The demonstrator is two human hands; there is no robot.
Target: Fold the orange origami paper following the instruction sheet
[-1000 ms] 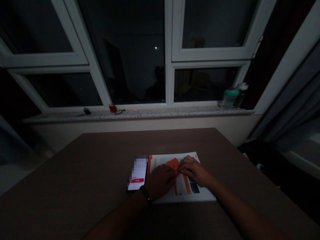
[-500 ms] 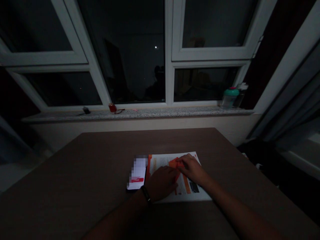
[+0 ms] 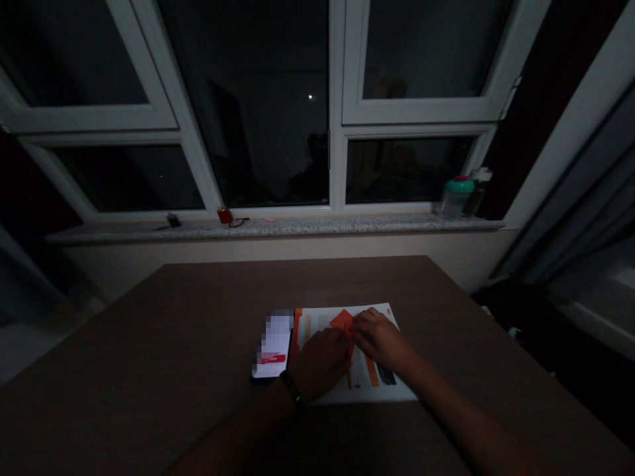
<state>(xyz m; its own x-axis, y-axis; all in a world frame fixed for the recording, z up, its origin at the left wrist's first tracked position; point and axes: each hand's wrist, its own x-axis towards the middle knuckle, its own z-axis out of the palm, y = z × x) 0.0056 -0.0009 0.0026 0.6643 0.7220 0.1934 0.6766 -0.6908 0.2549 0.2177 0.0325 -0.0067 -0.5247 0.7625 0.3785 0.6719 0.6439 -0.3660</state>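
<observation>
A piece of orange-red folded paper (image 3: 342,320) lies over a printed magazine or booklet (image 3: 367,393) on the table. My left hand (image 3: 323,362), with a dark band at the wrist, rests on the booklet with its fingers closed on the paper's near part. From the right, my right hand (image 3: 380,337) pinches the paper's right side, its fingertips close to those of the left hand. Much of the paper is hidden under my fingers. Just left of the booklet lies a phone (image 3: 275,340) with a lit screen.
The brown table (image 3: 198,330) reaches to a wall below a granite windowsill (image 3: 307,227). On the sill stand a teal-lidded bottle (image 3: 455,197), a second bottle (image 3: 479,188), a small red jar (image 3: 224,215) and a small dark object (image 3: 173,219).
The orange-red paper has turned slightly, and more of its far corner shows between my hands. My right hand's fingers have shifted a little. The phone and booklet lie as before.
</observation>
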